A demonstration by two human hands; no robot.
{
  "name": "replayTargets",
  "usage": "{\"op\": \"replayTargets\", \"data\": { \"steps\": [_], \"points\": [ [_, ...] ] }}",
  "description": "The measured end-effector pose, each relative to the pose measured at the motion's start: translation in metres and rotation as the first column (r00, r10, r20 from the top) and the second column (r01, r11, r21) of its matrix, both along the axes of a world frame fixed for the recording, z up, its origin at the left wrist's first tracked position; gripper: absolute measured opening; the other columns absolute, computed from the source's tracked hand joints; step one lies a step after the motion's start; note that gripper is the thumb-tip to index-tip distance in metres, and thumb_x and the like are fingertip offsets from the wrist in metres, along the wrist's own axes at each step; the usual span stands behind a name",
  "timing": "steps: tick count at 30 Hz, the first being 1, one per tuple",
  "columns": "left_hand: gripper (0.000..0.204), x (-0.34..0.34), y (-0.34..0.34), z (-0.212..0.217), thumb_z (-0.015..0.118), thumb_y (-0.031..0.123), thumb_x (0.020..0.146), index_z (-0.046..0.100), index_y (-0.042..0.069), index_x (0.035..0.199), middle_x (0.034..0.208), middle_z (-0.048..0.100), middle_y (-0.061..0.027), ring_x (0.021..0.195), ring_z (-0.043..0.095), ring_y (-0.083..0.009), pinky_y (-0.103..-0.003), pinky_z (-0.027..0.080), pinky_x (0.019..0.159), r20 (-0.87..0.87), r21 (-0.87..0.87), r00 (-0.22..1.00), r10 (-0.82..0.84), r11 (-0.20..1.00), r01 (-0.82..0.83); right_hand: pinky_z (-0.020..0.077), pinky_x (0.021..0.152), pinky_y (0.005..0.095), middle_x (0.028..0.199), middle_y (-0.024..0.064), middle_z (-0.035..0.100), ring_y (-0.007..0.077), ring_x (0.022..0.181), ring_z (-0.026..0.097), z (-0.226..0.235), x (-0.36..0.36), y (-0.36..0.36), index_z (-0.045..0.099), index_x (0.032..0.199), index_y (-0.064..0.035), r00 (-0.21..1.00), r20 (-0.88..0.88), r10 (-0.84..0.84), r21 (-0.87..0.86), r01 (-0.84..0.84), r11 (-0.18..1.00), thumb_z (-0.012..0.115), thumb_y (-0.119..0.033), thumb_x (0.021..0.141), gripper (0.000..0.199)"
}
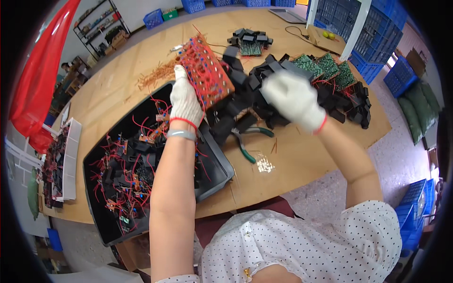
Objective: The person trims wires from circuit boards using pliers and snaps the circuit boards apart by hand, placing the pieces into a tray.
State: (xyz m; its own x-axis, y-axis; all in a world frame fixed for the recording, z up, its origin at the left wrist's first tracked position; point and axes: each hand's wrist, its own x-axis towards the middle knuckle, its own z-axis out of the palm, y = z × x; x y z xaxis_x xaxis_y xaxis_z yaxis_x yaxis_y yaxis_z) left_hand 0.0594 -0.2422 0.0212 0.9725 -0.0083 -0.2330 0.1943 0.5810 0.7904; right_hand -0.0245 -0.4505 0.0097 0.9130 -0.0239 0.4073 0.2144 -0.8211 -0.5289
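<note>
My left hand (185,101), in a white knitted glove with a red cuff, grips the near left edge of a red-orange circuit board panel (207,70). The panel is tilted up, dotted with small blue and pale components, and thin red wires hang from it. Black block-shaped parts sit against its right side. To the right, my right hand (295,100), gloved the same way, hovers over a heap of black plastic parts (266,75). Motion blurs its fingers, so whether they hold anything is unclear. Green-handled pliers (245,146) lie on the table below the heap.
A black bin (214,177) at left holds small wired boards. Reddish-brown scraps (158,74) lie on the wooden table (264,181). Green circuit boards (325,66) rest on black parts at right. A white post (355,33) rises near blue crates (384,28); a white tray (71,160) stands far left.
</note>
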Motion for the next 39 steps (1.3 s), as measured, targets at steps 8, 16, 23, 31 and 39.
{"op": "replayTargets", "data": {
  "steps": [8, 16, 23, 31, 39],
  "points": [
    [0.064, 0.024, 0.023, -0.025, 0.038, 0.06, 0.093, 0.056, 0.006, 0.12, 0.119, 0.061, -0.009, 0.101, 0.062, -0.0275, -0.045, 0.05, 0.089, -0.11, 0.208, 0.983, 0.144, 0.971, -0.119, 0.0475, 0.089, 0.0418, 0.11, 0.0223, 0.058, 0.0345, 0.106, 0.056, -0.074, -0.057, 0.062, 0.057, 0.113, 0.0014, 0.989, -0.146, 0.004, -0.466, -0.073, 0.882, 0.07, -0.053, 0.066, 0.073],
    [0.075, -0.022, 0.003, 0.006, 0.037, 0.069, 0.089, 0.052, 0.007, 0.127, 0.125, 0.057, -0.0099, 0.112, 0.057, -0.0304, -0.048, 0.041, 0.099, 0.003, 0.036, 0.997, 0.077, 0.996, -0.077, 0.0511, 0.079, 0.0454, 0.096, 0.0197, 0.06, 0.033, 0.084, 0.06, -0.062, -0.019, 0.046, 0.062, 0.098, 0.0005, 0.79, -0.612, -0.035, -0.395, -0.267, 0.879, 0.069, -0.042, 0.069, 0.052],
    [0.074, 0.021, 0.025, -0.041, 0.04, 0.068, 0.088, 0.055, 0.005, 0.125, 0.118, 0.061, -0.0084, 0.102, 0.061, -0.0281, -0.043, 0.048, 0.09, 0.043, -0.072, 0.995, 0.089, 0.994, -0.085, 0.0523, 0.076, 0.0501, 0.096, 0.0148, 0.063, 0.0314, 0.084, 0.062, -0.09, -0.032, 0.007, 0.058, 0.107, 0.0012, 0.34, -0.363, 0.868, 0.767, 0.638, 0.071, 0.06, -0.019, 0.07, 0.042],
    [0.066, 0.028, 0.028, -0.052, 0.047, 0.063, 0.089, 0.058, 0.004, 0.117, 0.108, 0.064, -0.0067, 0.091, 0.065, -0.023, -0.037, 0.055, 0.077, 0.048, 0.234, 0.989, 0.143, 0.961, -0.15, 0.0514, 0.075, 0.0517, 0.105, 0.0142, 0.059, 0.0306, 0.087, 0.062, -0.077, -0.084, 0.017, 0.047, 0.126, -0.0021, 0.734, -0.007, 0.679, 0.976, 0.154, -0.156, 0.061, 0.0, 0.066, 0.061],
    [0.071, 0.004, 0.02, -0.027, 0.048, 0.067, 0.087, 0.06, 0.003, 0.115, 0.103, 0.064, -0.0099, 0.084, 0.062, -0.024, -0.037, 0.052, 0.077, 0.075, 0.358, 0.987, 0.141, 0.92, -0.158, 0.0527, 0.071, 0.0434, 0.104, 0.0114, 0.058, 0.0244, 0.081, 0.062, -0.052, -0.065, 0.035, 0.045, 0.128, -0.0039, 0.766, -0.062, 0.64, 0.99, 0.129, -0.059, 0.063, -0.002, 0.072, 0.059]
  ]
}}
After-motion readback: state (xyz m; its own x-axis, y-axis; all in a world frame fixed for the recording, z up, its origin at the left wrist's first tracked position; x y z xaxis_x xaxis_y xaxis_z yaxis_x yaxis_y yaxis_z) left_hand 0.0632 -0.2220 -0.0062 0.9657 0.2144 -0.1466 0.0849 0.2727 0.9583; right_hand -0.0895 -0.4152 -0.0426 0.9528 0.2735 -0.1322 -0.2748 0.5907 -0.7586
